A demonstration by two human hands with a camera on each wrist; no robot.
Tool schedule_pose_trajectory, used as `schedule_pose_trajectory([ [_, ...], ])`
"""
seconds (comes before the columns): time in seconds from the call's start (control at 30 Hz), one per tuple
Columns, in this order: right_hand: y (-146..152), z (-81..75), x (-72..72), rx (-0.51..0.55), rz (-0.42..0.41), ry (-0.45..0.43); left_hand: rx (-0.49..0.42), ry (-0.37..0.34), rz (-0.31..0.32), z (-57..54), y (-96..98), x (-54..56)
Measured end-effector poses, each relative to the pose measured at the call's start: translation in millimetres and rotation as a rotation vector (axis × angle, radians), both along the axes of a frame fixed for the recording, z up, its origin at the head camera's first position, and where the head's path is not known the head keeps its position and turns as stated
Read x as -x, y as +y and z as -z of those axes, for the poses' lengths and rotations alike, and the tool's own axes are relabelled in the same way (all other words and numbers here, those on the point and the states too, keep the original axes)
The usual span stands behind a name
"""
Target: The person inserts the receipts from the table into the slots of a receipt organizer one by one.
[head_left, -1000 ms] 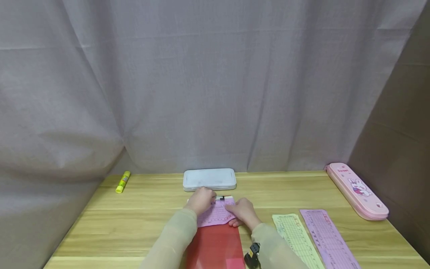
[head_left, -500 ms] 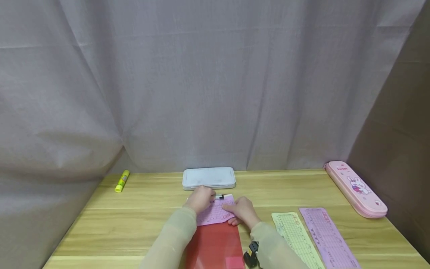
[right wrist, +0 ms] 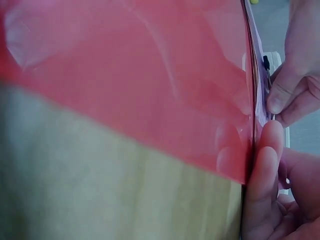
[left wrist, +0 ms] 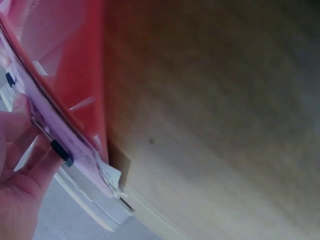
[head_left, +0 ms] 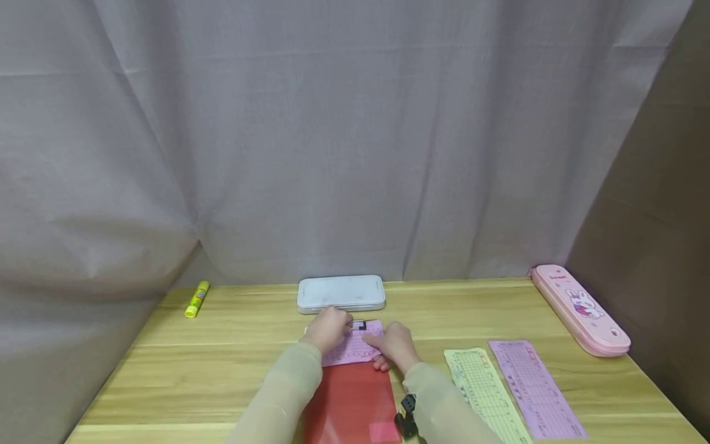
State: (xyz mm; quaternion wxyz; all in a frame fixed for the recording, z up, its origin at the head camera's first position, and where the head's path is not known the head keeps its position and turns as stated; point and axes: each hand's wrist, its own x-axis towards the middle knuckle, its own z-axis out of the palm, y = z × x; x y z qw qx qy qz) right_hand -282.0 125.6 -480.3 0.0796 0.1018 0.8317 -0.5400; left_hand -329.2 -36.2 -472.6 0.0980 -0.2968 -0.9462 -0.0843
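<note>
My left hand (head_left: pixel 328 328) pinches the thin metal bar of a paper fastener with black end sliders (left wrist: pixel 61 151) at the top of a stack of purple printed sheets (head_left: pixel 352 350). Under the sheets lies a glossy red folder (head_left: pixel 352 398), reaching toward the person. My right hand (head_left: pixel 396 346) grips the right edge of the stack, thumb on top and fingers curled beneath. In the right wrist view, both hands meet close together at the bar, and the folder's top edge stands tilted up. The left end of the bar is hidden by the left hand in the head view.
A white flat case (head_left: pixel 341 292) stands just behind the hands. A yellow glue stick (head_left: pixel 197 298) lies far left. On the right are a yellow-green printed sheet (head_left: pixel 488 391), another purple sheet (head_left: pixel 537 388) and a pink rabbit pencil case (head_left: pixel 579 311) by the curtain.
The front edge of the purple sheets has moved slightly away from the person, and the right hand has shifted slightly with it. The left hand keeps its pinch. The head view has turned slightly.
</note>
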Motion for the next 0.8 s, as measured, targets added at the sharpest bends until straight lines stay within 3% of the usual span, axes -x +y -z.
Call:
schedule_pose_trajectory([
  [0.3,2,0.8,3.0,-0.042,-0.007,-0.019,0.007,-0.003,-0.009,-0.4,2.4,-0.3],
  [0.6,9,2.0,1.1,0.026,-0.053,-0.022,-0.008,-0.067,-0.019,-0.4,1.2,2.2],
  [0.8,18,-3.5,-1.2,-0.076,-0.095,0.034,-0.009,-0.041,-0.008,1.7,-2.2,5.1],
])
